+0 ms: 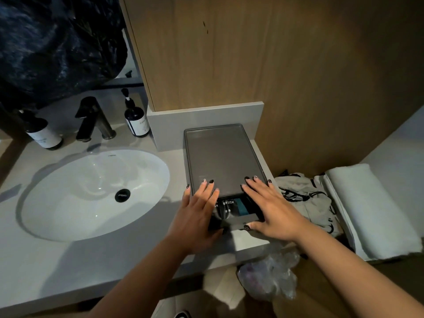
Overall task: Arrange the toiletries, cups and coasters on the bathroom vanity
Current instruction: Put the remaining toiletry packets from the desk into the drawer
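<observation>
Under both hands' straight fingers [210, 188] lies the grey tray [220, 157].

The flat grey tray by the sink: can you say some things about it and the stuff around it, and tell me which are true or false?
1. Both hands, left hand and right hand, lie flat on the flat grey tray. True.
2. Cups stand on the tray. False: nothing stands on it.
3. The black tap is running. False: no water shows.
4. A dark pump bottle stands right of the tap. True.
5. The white oval sink holds toothbrushes. False: it holds none.
</observation>
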